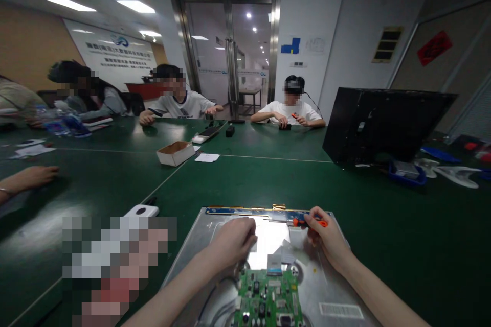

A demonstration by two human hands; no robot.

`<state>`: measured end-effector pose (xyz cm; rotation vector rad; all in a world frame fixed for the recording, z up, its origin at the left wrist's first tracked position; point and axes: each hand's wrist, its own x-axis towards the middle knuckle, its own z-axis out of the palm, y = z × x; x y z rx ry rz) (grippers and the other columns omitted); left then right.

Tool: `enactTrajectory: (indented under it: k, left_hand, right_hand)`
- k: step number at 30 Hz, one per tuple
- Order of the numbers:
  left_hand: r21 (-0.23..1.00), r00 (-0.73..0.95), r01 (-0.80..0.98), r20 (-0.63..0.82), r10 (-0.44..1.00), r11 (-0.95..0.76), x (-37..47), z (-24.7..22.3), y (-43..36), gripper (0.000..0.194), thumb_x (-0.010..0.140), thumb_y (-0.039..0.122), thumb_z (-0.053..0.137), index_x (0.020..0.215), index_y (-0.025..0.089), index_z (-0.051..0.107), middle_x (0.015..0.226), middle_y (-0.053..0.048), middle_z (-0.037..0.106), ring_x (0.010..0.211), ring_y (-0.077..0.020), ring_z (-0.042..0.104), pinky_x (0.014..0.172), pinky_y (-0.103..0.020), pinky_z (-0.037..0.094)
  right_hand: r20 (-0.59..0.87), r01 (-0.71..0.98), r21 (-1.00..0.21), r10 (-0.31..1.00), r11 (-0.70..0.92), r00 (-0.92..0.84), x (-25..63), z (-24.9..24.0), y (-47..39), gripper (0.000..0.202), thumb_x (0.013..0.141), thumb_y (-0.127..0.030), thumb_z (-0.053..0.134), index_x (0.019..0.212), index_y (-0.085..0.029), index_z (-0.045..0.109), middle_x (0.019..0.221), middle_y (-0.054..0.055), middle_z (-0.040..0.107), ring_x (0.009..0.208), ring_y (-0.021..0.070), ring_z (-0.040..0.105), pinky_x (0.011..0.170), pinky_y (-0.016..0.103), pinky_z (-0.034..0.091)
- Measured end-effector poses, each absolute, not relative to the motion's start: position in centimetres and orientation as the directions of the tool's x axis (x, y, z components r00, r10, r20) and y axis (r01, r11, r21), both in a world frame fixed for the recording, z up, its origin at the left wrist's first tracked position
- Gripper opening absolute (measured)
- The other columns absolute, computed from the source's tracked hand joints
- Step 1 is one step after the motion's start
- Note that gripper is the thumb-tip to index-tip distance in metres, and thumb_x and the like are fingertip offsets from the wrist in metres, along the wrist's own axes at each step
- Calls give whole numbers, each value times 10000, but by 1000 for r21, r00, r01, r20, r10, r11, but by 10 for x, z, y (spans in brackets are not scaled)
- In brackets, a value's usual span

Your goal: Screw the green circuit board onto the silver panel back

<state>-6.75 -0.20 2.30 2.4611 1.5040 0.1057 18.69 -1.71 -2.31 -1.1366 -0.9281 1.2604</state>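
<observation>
In front of me lies a flat metal display panel (187,255), back side up. A narrow blue circuit strip (238,211) runs along its far edge, and a green circuit board (268,296) sits at its near end with a ribbon cable (274,264). My right hand (326,237) grips an orange-and-black screwdriver (322,223), its shaft pointing left over the strip's right half. My left hand (236,240) is above the panel's left-middle part with fingers curled closed; whether anything is in them is hidden.
A white open box (175,154) and paper (207,157) lie farther off on the green table (268,179). A large black monitor (383,122) and a blue tray (407,172) stand at right. A co-worker's hand (36,177) rests at left; several people sit across the table.
</observation>
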Motion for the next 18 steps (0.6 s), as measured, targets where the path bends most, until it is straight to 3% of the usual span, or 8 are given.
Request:
enactTrajectory:
  k: [13, 18]
  left_hand:
    - [226, 679, 722, -43, 733, -655, -32, 28, -6, 188, 805, 7, 639, 854, 187, 661, 913, -34, 730, 877, -221, 657, 765, -287, 416]
    - [266, 822, 543, 27, 569, -797, -8, 27, -19, 92, 902, 111, 687, 848, 185, 683, 891, -21, 723, 824, -193, 646, 695, -275, 400]
  right_hand:
    - [-82, -345, -939, 980, -14, 183, 190, -26, -9, 611, 552, -666, 894, 725, -224, 510, 445, -109, 471, 327, 41, 405, 296, 125, 326]
    - [-84, -346, -938, 979, -14, 187, 191, -24, -9, 619, 539, -667, 902, 723, -223, 514, 413, -111, 466, 321, 41, 410, 301, 116, 327]
